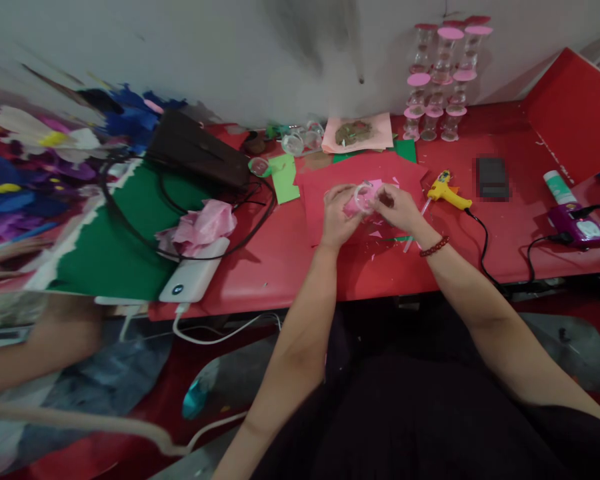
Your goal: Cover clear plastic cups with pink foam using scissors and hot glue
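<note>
My left hand is closed around a small clear plastic cup with a round rim and pink paper against it. My right hand meets it from the other side, its fingers bent at the rim. Whatever those fingers pinch is too small to make out. Both hands are over red paper sheets, where pink scraps are scattered. A yellow glue gun lies to the right of my right hand, its glue stick pointing towards my wrist.
Clear cups with pink discs stand stacked by the wall. Loose clear cups, a dark bag, a white power bank and a purple power adapter with cords surround the work spot. At left another person's arm shows.
</note>
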The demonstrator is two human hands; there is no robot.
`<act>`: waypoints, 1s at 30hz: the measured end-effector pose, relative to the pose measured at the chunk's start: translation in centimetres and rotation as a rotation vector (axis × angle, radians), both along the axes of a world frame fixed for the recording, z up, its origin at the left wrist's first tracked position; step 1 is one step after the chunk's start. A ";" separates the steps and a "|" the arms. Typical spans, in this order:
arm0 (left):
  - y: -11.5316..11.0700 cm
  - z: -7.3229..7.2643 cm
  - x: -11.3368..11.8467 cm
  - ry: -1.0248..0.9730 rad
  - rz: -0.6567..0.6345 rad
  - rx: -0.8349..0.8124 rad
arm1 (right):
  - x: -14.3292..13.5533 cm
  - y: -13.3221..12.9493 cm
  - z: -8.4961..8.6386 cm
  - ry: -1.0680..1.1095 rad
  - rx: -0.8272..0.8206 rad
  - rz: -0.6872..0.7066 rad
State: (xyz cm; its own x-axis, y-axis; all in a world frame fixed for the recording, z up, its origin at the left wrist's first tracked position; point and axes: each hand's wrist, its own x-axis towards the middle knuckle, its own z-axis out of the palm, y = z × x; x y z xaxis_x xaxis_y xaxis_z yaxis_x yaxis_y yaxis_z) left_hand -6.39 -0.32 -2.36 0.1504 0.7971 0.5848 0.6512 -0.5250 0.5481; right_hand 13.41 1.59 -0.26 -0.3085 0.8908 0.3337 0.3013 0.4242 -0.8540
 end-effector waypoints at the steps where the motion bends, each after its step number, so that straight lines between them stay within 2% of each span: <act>1: 0.0 -0.1 0.1 0.017 0.012 0.007 | -0.2 -0.3 0.1 -0.041 0.000 -0.032; 6: -0.1 -0.3 0.7 0.074 0.103 0.077 | -1.0 -1.5 0.6 -0.173 -0.012 -0.152; 10: -0.3 -0.1 1.1 0.090 0.146 0.024 | -1.2 -1.7 0.9 -0.282 -0.016 -0.204; 15: -0.5 0.4 0.9 0.074 0.116 -0.035 | 0.0 -0.9 1.5 -0.344 -0.017 -0.073; 18: -0.5 0.5 0.6 0.048 0.059 -0.049 | 0.8 -0.7 1.9 -0.308 -0.023 0.048; 21: -0.3 0.5 0.2 0.013 0.008 -0.058 | 1.1 -0.4 1.7 -0.218 -0.035 0.093; 30: 0.0 0.2 0.4 0.008 -0.054 -0.083 | 0.7 1.7 -1.0 0.112 -0.136 -0.084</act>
State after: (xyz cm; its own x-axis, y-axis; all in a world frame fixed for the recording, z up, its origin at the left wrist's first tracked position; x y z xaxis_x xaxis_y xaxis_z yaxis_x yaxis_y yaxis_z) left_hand -5.96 -0.35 -2.19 0.1984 0.8332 0.5162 0.6278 -0.5125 0.5859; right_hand 14.12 3.25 -1.24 -0.1990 0.9511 0.2363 0.2311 0.2798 -0.9318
